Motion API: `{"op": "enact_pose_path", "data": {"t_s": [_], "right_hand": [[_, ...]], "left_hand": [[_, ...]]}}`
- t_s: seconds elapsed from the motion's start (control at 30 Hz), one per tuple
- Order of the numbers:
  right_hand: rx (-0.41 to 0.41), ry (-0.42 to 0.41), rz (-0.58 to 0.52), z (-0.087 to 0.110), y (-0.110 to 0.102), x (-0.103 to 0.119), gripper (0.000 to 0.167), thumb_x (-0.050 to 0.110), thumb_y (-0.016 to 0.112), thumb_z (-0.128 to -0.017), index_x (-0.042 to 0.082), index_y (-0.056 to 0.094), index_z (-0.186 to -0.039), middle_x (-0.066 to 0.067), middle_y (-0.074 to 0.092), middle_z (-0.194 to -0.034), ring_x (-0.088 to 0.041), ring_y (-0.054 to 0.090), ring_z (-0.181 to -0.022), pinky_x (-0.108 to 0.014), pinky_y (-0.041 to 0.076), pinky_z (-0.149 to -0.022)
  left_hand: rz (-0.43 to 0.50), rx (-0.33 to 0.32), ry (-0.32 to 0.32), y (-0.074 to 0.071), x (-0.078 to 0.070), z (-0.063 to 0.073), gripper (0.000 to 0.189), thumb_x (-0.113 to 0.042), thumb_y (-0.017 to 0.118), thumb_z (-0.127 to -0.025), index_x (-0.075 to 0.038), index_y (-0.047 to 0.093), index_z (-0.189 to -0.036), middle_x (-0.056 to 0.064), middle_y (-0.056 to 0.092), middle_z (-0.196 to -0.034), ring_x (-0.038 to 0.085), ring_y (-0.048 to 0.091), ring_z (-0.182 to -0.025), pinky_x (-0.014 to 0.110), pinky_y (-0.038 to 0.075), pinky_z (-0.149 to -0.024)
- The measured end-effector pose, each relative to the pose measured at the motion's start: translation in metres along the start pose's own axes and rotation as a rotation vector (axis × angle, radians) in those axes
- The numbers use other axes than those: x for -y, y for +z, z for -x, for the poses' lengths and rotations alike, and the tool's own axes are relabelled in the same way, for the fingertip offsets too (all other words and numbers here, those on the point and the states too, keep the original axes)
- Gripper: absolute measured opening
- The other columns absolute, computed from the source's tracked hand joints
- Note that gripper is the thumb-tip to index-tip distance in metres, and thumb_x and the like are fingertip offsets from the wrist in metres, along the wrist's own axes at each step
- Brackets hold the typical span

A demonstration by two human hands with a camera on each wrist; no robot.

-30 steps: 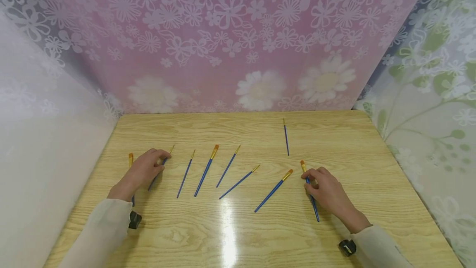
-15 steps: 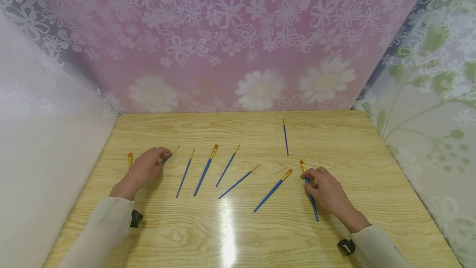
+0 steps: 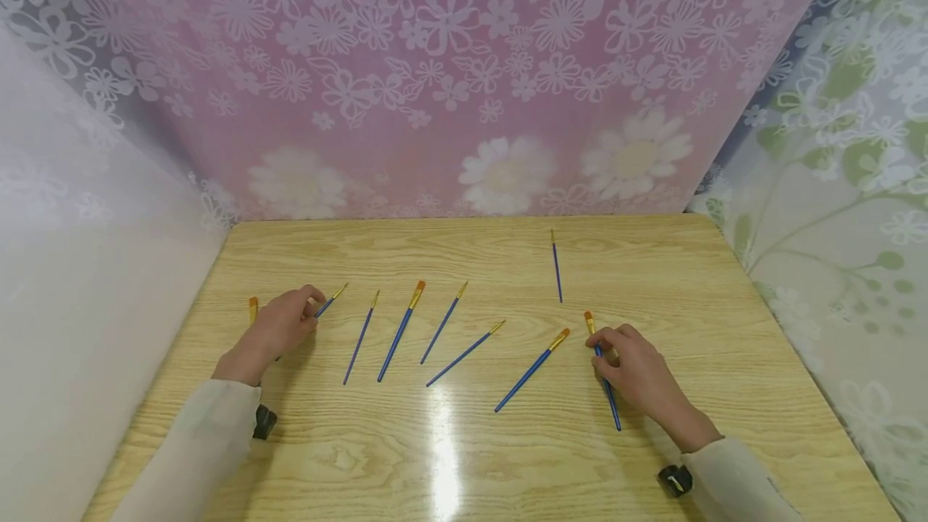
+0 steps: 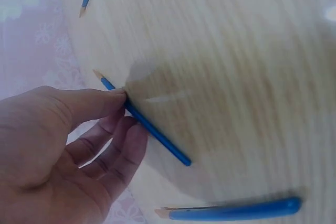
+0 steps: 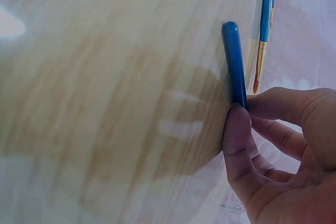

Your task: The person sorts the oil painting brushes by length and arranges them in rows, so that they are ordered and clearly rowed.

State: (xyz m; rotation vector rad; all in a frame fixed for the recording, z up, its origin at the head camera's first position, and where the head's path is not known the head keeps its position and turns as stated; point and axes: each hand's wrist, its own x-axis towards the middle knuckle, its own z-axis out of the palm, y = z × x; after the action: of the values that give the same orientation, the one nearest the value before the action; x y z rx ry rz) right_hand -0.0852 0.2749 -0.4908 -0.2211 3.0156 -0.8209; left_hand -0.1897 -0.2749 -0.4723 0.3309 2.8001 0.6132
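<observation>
Between thumb and fingertips, my left hand (image 3: pixel 279 325) pinches a thin blue paintbrush (image 3: pixel 328 306) with a gold ferrule, slanting with its fine tip to the far right. In the left wrist view this paintbrush (image 4: pixel 163 139) shows its whole handle close over the wood. A flat orange-tipped brush (image 3: pixel 254 308) lies partly hidden under the left forearm. On the right side, my right hand (image 3: pixel 641 369) pinches a thicker blue paintbrush (image 3: pixel 611 403) near its ferrule, flat orange bristles pointing away. The right wrist view shows the handle end of that paintbrush (image 5: pixel 235 61); the fingers hide its bristles.
Between the hands several brushes lie spread on the wooden table (image 3: pixel 348 457), among them a wide flat brush (image 3: pixel 402 333) and a rounded one (image 3: pixel 532 371). One thin brush (image 3: pixel 557 268) lies near the back edge. A pink floral curtain (image 3: pixel 449 103) hangs behind the table.
The thin brush in my left hand has turned, its tip swinging right and its handle end left. My right hand and its brush have stayed put.
</observation>
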Motion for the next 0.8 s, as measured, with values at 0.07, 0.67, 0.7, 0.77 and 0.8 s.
{"op": "enact_pose_path", "data": {"t_s": [0.07,0.67,0.7,0.77,0.8], "right_hand": [[0.0,0.0,0.001,0.0,0.0,0.0,0.02,0.006,0.078,-0.097,0.005,0.076,-0.116,-0.013,0.066,-0.106,-0.02,0.07,-0.081,-0.042,0.058,-0.07],[0.004,0.0,-0.006,0.0,0.0,-0.001,0.02,0.006,0.078,-0.097,0.005,0.076,-0.117,-0.012,0.066,-0.107,-0.019,0.07,-0.082,-0.038,0.056,-0.069],[0.004,-0.002,-0.008,-0.001,0.0,-0.002,0.02,0.006,0.078,-0.098,0.005,0.076,-0.117,-0.012,0.066,-0.107,-0.019,0.07,-0.082,-0.038,0.057,-0.069],[0.005,-0.002,-0.009,0.0,0.0,-0.002,0.02,0.006,0.078,-0.098,0.005,0.076,-0.118,-0.012,0.066,-0.107,-0.02,0.071,-0.082,-0.039,0.057,-0.069],[0.005,-0.001,-0.009,0.0,0.0,-0.002,0.02,0.006,0.078,-0.097,0.005,0.076,-0.118,-0.012,0.066,-0.106,-0.02,0.071,-0.082,-0.039,0.057,-0.07]], "left_hand": [[-0.013,0.01,0.005,-0.001,-0.001,0.0,0.036,0.0,0.065,-0.105,0.003,0.059,-0.14,0.03,0.072,-0.126,0.044,0.072,-0.111,0.055,0.061,-0.089],[-0.067,-0.037,-0.005,0.006,-0.008,-0.002,0.032,-0.001,0.064,-0.103,0.001,0.056,-0.134,0.019,0.068,-0.107,0.026,0.061,-0.084,0.04,0.053,-0.074],[-0.07,-0.04,-0.006,0.006,-0.008,-0.001,0.031,-0.002,0.064,-0.103,0.001,0.057,-0.133,0.019,0.067,-0.108,0.026,0.062,-0.085,0.041,0.053,-0.074],[-0.075,-0.048,-0.004,0.006,-0.007,-0.001,0.03,-0.002,0.065,-0.103,0.0,0.058,-0.131,0.018,0.066,-0.108,0.026,0.062,-0.085,0.042,0.055,-0.075],[-0.077,-0.053,0.0,0.006,-0.007,-0.001,0.029,-0.002,0.065,-0.102,0.0,0.058,-0.131,0.018,0.065,-0.108,0.026,0.063,-0.085,0.042,0.055,-0.075]]}}
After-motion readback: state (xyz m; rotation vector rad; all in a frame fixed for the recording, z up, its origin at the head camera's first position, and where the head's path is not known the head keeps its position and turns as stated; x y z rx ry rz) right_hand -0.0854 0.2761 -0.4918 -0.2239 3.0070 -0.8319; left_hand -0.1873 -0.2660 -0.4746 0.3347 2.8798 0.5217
